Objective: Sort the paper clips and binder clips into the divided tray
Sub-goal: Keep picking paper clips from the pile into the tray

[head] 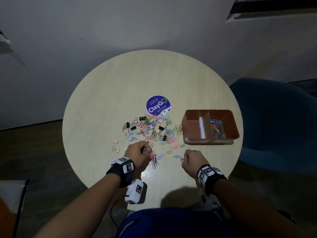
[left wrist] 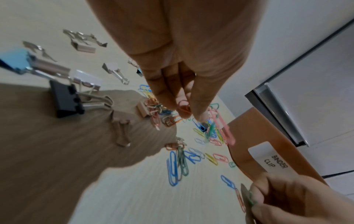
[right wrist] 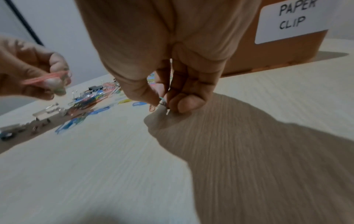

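A: From the head view, what lies on the round table [head: 106, 93]?

B: A mixed heap of paper clips [head: 173, 140] and binder clips [head: 133, 128] near the middle, just this side of a purple sticker [head: 158, 105]; the brown tray [head: 210, 126] stands to the right of the heap, its right compartment holding coloured paper clips, its left compartment showing only a white strip; a few pale binder clips lie apart at the left edge of the heap.

A: And the hands?

B: The left hand [head: 139, 154] is curled, with a bunch of coloured paper clips hanging from its fingertips; the right hand [head: 193, 159] is curled too, pinching a clip at its tip, near the tray's front wall.

A: The left wrist view?

B: The left hand's fingers [left wrist: 199, 98] are drawn together round a red paper clip [left wrist: 184, 108]; more clips hang below; a black binder clip [left wrist: 66, 101] stands to the left; the tray wall bears a label [left wrist: 275, 162] reading BINDER CLIP; the right hand shows at the bottom corner, nipping something green.

A: The right wrist view?

B: Thumb and fingers [right wrist: 188, 101] are closed on a thin clip just above the table; its colour is hard to tell; behind, the tray carries a label [right wrist: 293, 19] reading PAPER CLIP; the left hand at the left holds pink clips.
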